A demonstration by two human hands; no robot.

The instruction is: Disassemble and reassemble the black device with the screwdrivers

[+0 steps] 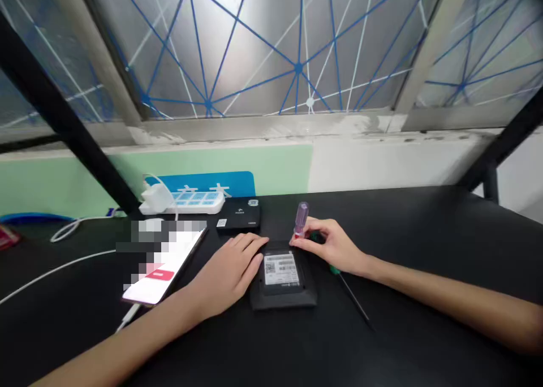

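Note:
My left hand (227, 274) lies with its fingers on the left edge of a flat black device (283, 297), which has a white barcode label (281, 269) on top. My right hand (333, 246) pinches a purple-handled screwdriver (301, 218) that stands nearly upright at the device's far right corner. Its tip is hidden by my fingers. A thin green-handled screwdriver (350, 285) lies on the table beside the device, its handle end partly under my right hand.
A smartphone (163, 268) with a blurred screen lies left of my left hand on the black table (424, 228). Behind stand a small black box (240, 214), a white power strip (199, 203) and a white charger (155, 198). White cables (55, 274) run along the left.

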